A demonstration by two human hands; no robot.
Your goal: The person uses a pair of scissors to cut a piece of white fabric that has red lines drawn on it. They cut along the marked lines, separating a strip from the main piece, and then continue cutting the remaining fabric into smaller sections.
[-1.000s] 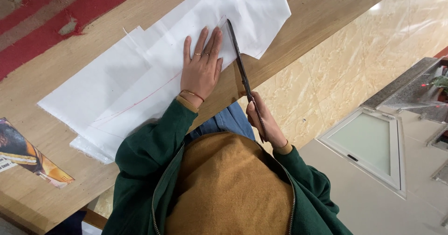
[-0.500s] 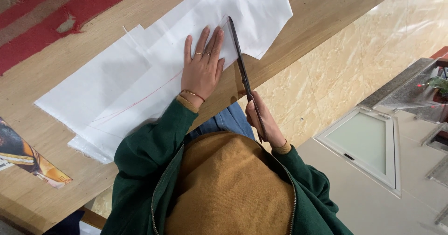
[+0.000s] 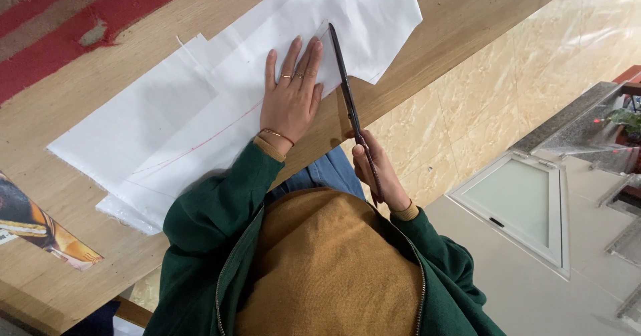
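Note:
My left hand [image 3: 290, 99] lies flat, fingers spread, on a sheet of white fabric [image 3: 167, 122] spread over the wooden table [image 3: 73, 76]. A thin red curved line [image 3: 200, 146] runs across the fabric towards that hand. My right hand [image 3: 374, 172] grips the handles of long dark scissors [image 3: 342, 82] near the table's edge. Their blades reach up along the fabric just right of my left fingers. Green sleeves cover both arms.
A colourful printed magazine [image 3: 40, 226] lies at the table's left end. A red strip [image 3: 100, 9] runs beyond the table at upper left. Pale tiled floor [image 3: 494, 89] and a white-framed glass panel [image 3: 521, 202] lie to the right.
The scissors' tip has crept slightly further along the fabric. My left hand stays pressed flat in the same spot.

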